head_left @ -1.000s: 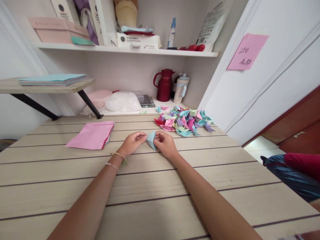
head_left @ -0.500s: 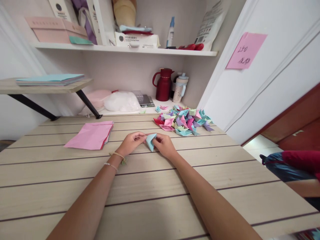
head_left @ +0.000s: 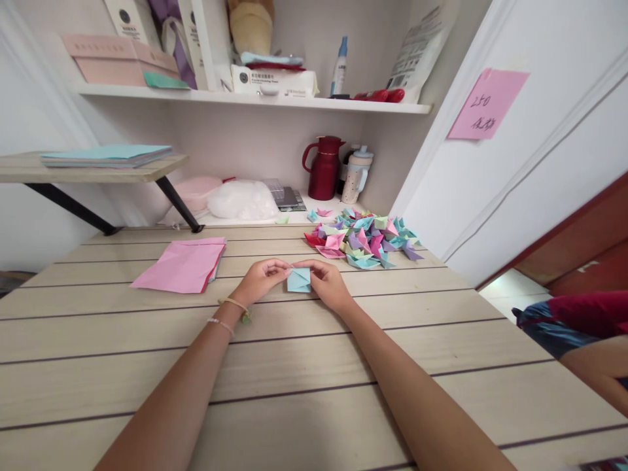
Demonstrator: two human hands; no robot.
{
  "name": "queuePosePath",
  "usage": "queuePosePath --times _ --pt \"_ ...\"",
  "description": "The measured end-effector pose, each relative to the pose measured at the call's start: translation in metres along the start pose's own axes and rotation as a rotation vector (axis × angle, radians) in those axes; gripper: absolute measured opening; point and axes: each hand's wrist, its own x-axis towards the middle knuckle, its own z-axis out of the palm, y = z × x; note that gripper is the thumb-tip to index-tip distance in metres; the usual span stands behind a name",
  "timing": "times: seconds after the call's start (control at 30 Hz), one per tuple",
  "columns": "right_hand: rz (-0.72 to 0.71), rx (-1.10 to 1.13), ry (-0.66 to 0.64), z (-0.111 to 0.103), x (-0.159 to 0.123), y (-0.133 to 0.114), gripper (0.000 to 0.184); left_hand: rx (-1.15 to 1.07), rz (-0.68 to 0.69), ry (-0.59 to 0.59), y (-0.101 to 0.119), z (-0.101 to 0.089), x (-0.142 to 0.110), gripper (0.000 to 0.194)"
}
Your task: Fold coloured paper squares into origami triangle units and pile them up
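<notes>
Between my hands is a light blue folded paper point(head_left: 299, 281), now a small square with diagonal creases across its face. The fingertips of my left hand point(head_left: 265, 277) pinch its upper left corner. My right hand point(head_left: 328, 281) grips its right edge between thumb and fingers. Beyond my right hand lies a heap of folded paper boats point(head_left: 363, 241) in pink, blue, purple, green and red. To the left of my left hand rests a stack of pink paper sheets point(head_left: 179, 265), with red and other colours showing at its edge.
A small raised shelf point(head_left: 152, 171) on black legs holds blue paper point(head_left: 108, 154) at the left. Behind the table stand a dark red jug point(head_left: 324, 169), a speckled bottle point(head_left: 356, 176) and a white plastic bag point(head_left: 243, 200). Another person's leg point(head_left: 596, 363) shows at the right.
The blue paper has gone from a pointed, triangular shape to a flat square facing me. Both hands stay close together around it. The whole view has shifted slightly.
</notes>
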Motion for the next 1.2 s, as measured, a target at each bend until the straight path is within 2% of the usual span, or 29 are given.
queuePosePath --times 0.17,0.43,0.57,0.7,1.07,1.2 --pt "0.05 0.05 0.052 0.0 0.0 -0.004 0.034 0.035 0.005 0.038 -0.002 0.001 0.001 0.025" --pt "0.06 0.012 -0.006 0.002 0.0 -0.001 0.045 -0.039 0.019 0.065 -0.004 -0.001 0.002 0.029" --pt "0.054 0.044 0.018 0.002 0.001 0.004 0.037 -0.078 0.023 0.049 -0.002 -0.001 0.0 0.027" --pt "0.049 0.037 0.049 0.003 0.003 0.011 0.026 -0.012 0.038 -0.013 0.0 0.0 0.0 0.023" --pt "0.053 -0.07 0.061 0.002 0.002 0.013 0.028 0.072 0.02 -0.046 0.004 0.0 -0.002 0.03" --pt "0.05 -0.064 0.059 0.003 0.002 0.013 0.028 0.035 0.029 -0.035 0.005 0.0 -0.002 0.029"
